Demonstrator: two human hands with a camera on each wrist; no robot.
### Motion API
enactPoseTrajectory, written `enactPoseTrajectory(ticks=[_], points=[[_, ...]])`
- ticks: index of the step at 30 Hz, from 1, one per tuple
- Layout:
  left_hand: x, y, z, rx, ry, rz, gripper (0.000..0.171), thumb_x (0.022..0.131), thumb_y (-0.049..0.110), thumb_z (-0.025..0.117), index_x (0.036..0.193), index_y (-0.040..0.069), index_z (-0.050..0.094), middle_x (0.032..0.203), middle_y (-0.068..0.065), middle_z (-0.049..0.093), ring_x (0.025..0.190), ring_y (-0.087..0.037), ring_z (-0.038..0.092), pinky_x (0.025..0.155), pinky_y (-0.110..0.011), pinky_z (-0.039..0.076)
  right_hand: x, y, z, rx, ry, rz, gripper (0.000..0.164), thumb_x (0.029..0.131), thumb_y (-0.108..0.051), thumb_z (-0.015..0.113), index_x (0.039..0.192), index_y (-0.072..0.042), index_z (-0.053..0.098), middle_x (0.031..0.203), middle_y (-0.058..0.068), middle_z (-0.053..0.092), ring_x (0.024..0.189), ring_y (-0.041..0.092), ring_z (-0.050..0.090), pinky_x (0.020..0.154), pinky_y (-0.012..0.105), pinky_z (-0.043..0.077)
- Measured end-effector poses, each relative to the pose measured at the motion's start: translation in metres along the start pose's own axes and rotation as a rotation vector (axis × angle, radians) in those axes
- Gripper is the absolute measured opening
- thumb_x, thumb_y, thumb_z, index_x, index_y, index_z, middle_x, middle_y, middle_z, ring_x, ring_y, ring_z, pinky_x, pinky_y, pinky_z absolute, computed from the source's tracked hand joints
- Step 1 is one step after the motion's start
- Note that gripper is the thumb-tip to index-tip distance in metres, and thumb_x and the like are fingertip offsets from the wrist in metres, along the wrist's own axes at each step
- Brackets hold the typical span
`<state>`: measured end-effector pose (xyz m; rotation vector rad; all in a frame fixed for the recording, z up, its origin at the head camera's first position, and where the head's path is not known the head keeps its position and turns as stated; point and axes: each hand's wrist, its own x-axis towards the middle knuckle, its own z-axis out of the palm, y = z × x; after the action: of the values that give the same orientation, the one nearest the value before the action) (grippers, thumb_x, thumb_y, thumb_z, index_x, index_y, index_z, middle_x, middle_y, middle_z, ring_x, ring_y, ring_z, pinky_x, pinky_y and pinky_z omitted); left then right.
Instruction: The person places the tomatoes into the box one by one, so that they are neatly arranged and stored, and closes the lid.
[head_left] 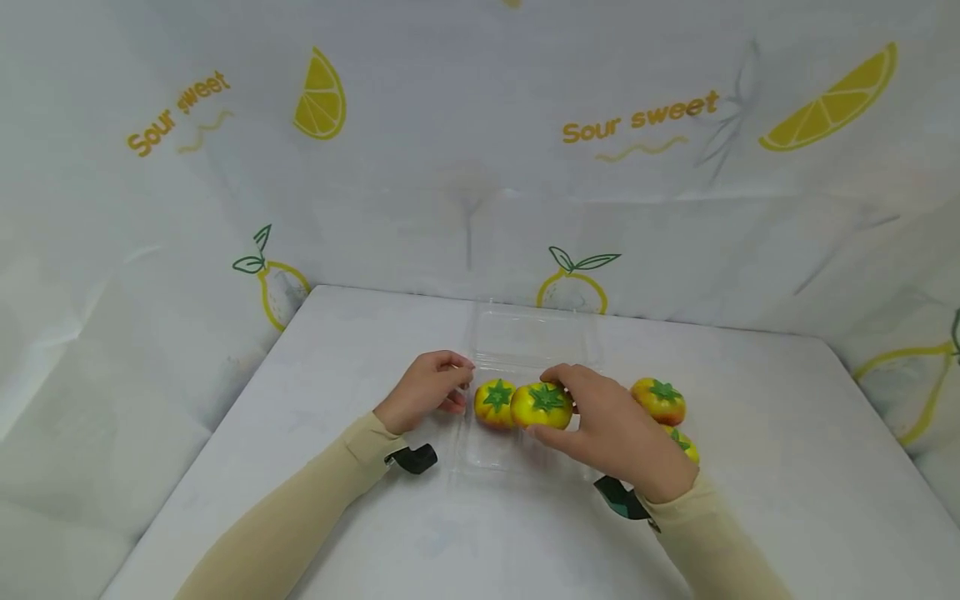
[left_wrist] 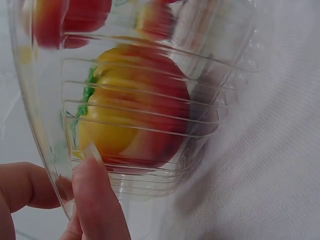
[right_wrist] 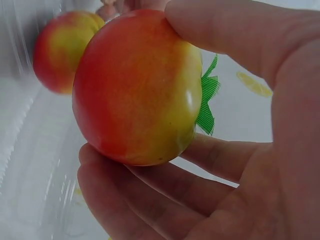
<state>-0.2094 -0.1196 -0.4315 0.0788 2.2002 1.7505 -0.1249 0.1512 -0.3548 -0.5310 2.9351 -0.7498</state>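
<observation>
My right hand (head_left: 611, 425) holds a yellow-and-red artificial tomato (head_left: 542, 406) with a green leafy top, thumb on one side and fingers on the other. This tomato (right_wrist: 137, 90) is over a clear plastic clamshell box (head_left: 487, 458). Inside the box, at its left, sits another tomato (head_left: 494, 403), seen through the ribbed wall in the left wrist view. My left hand (head_left: 429, 390) pinches the box's left rim between thumb and fingers. In the left wrist view, the thumb (left_wrist: 97, 192) lies against the outer wall.
To the right of the box, two more tomatoes, one farther back (head_left: 658, 401) and one nearer (head_left: 684, 444), rest on the white table (head_left: 375, 333); my right hand partly covers the nearer. The box's lid (head_left: 536, 329) lies opened toward the back. A lemon-printed curtain (head_left: 420, 167) hangs behind.
</observation>
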Motion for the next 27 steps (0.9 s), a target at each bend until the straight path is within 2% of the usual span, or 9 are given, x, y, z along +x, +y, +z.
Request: enactPoseTrajectory(ticks=[6, 14, 21, 27], points=[[0.002, -0.001, -0.001, -0.011, -0.004, 0.009, 0.03, 0.104, 0.018, 0.065, 0.126, -0.001, 0.071, 0.103, -0.015, 0.07, 0.07, -0.019, 0.069, 0.065, -0.03, 0.066, 0.001, -0.011, 0.015, -0.024, -0.004, -0.03, 0.06, 0.09, -0.04, 0.088, 0.137, -0.012, 0.064, 0.133, 0.005, 0.071, 0.117, 0.022, 0.068, 0.106, 0.048, 0.061], [0.001, -0.002, -0.003, -0.012, -0.025, 0.016, 0.034, 0.103, 0.02, 0.065, 0.129, -0.002, 0.07, 0.113, -0.022, 0.07, 0.072, -0.017, 0.07, 0.067, -0.029, 0.066, 0.004, -0.024, 0.032, -0.004, -0.053, 0.019, 0.067, 0.088, -0.045, 0.089, 0.139, -0.011, 0.062, 0.135, 0.007, 0.069, 0.115, 0.022, 0.067, 0.106, 0.047, 0.061], [0.001, -0.002, -0.002, -0.012, -0.03, 0.012, 0.036, 0.103, 0.021, 0.065, 0.13, -0.002, 0.069, 0.108, -0.016, 0.07, 0.074, -0.017, 0.069, 0.067, -0.029, 0.066, 0.005, -0.029, 0.041, 0.01, -0.065, 0.058, 0.068, 0.086, -0.048, 0.09, 0.138, -0.012, 0.062, 0.132, 0.006, 0.069, 0.109, 0.019, 0.066, 0.103, 0.046, 0.061], [0.002, -0.005, -0.004, -0.019, -0.027, 0.011, 0.035, 0.102, 0.021, 0.065, 0.13, -0.001, 0.069, 0.107, -0.015, 0.07, 0.073, -0.018, 0.07, 0.067, -0.03, 0.067, 0.006, -0.032, 0.046, 0.006, -0.092, 0.067, 0.074, 0.085, -0.049, 0.091, 0.141, -0.011, 0.062, 0.137, 0.01, 0.069, 0.113, 0.022, 0.068, 0.106, 0.049, 0.06]])
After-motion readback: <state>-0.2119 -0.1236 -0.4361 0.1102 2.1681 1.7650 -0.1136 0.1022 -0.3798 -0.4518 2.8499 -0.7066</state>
